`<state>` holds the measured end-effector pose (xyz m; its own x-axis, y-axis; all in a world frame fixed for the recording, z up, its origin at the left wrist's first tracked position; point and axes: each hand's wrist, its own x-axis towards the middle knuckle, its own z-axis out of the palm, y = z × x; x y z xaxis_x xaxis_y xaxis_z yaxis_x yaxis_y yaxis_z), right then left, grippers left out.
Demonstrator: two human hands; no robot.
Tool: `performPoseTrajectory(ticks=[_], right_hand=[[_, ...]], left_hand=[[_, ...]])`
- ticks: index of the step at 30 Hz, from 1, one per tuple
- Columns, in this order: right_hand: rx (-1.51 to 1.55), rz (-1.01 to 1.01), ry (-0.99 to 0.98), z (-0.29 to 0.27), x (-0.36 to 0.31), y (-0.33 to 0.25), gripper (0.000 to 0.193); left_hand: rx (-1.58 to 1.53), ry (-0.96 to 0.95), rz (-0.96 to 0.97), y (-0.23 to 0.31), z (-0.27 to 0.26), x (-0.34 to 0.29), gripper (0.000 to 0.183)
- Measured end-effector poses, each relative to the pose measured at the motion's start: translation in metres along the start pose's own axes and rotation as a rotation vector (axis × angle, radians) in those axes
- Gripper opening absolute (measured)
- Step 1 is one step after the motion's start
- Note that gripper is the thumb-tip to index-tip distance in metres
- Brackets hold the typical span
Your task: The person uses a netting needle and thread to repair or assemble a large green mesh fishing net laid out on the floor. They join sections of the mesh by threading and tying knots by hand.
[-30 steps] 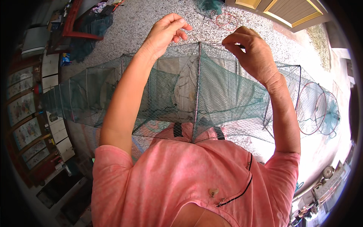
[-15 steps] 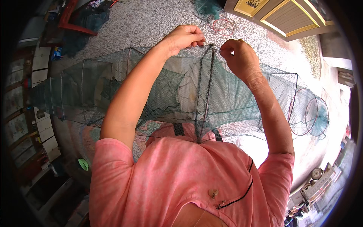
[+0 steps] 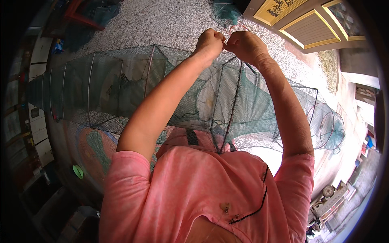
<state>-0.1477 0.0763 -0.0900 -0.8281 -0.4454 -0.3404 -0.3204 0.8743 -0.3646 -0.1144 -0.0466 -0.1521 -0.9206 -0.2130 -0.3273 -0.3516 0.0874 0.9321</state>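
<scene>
A long green mesh fish trap with dark square frames stretches from left to right in front of my body. My left hand is closed in a pinch just beyond the top far edge of the trap. Close beside it, almost touching, my right hand also has its fingers pressed together. Whatever thin thing lies between the fingertips is too small to make out. Below my hands stands one of the trap's dark frames, its top corner near my right wrist.
Ring-shaped hoops form the trap's right end. More green netting lies on the speckled floor beyond my hands. A panelled door stands at far right, a red frame at far left. A green dish-like object lies left.
My hands have come together and moved farther from my body; my left hand has shifted right. The trap's frames have shifted slightly, and the view has changed a little.
</scene>
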Motion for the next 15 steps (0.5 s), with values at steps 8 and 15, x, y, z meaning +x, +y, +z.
performPoseTrajectory(ticks=[8, 15], right_hand=[[-0.154, -0.526, 0.299, 0.017, 0.068, 0.011, 0.023], [1.311, -0.399, 0.412, -0.151, 0.023, 0.024, 0.023]], left_hand=[[-0.249, -0.154, -0.298, 0.004, -0.015, -0.002, 0.012], [0.215, -0.287, 0.132, 0.008, 0.005, -0.020, 0.016]])
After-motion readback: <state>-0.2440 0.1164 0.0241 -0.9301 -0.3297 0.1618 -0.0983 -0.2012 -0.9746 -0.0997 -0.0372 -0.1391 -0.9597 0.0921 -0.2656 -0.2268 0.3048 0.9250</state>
